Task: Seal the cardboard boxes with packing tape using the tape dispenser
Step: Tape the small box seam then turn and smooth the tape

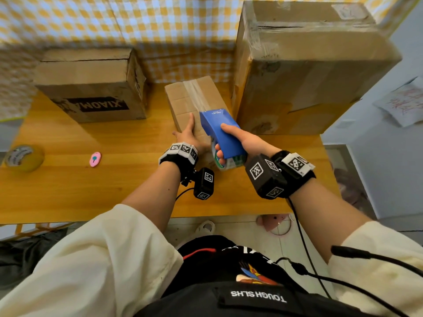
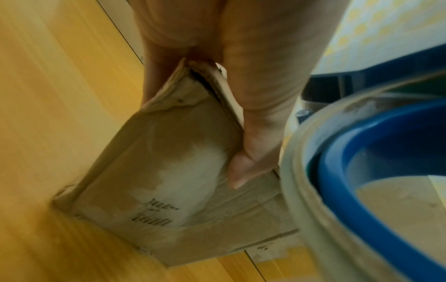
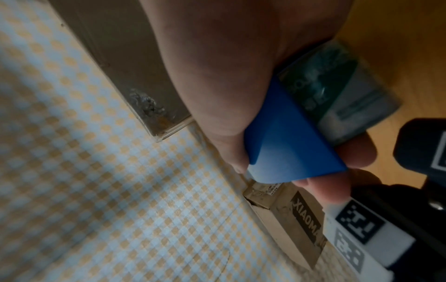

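A small cardboard box (image 1: 183, 104) lies in the middle of the wooden table (image 1: 80, 191), with a strip of clear tape (image 1: 194, 90) running along its top. My left hand (image 1: 188, 132) holds the box's near end: thumb down its left side, fingers (image 2: 260, 99) lying on the top face. My right hand (image 1: 249, 140) grips the blue tape dispenser (image 1: 220, 131), thumb on top and fingers underneath by the tape roll (image 1: 227, 162). The dispenser's front end rests on the box's top, at the near end of the tape strip. The box's end face (image 2: 169, 162) is worn.
A brown box printed XIAOMI (image 1: 91, 88) stands at the back left. A large taped box (image 1: 309, 65) stands at the back right, close beside the dispenser. A spare tape roll (image 1: 24, 156) and a small pink cutter (image 1: 95, 159) lie at the left. A checked cloth (image 1: 160, 24) hangs behind.
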